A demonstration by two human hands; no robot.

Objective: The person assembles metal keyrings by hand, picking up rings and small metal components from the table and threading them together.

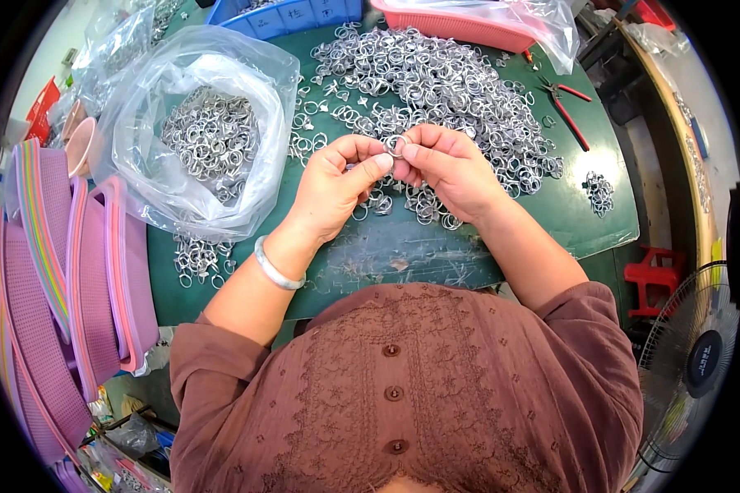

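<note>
A small silver ring (396, 146) is pinched between my two hands, above the near edge of a big heap of similar metal rings (444, 82). My left hand (337, 177), below a pale bangle, grips it by thumb and fingertips from the left. From the right, my right hand (452, 168) closes thumb and forefinger on it; its other fingers curl under. The fingertips of both hands nearly meet and cover part of the ring. To the left of my hands, a clear plastic bag (271, 99) stands with its mouth spread, holding many more rings.
Red-handled pliers (569, 115) lie at the right, beyond a small ring cluster (598, 195). Blue (284, 18) and pink (460, 29) baskets stand at the back. Stacked purple baskets (82, 287) rise at the left edge. A fan (682, 361) and red stool (654, 279) are at the right.
</note>
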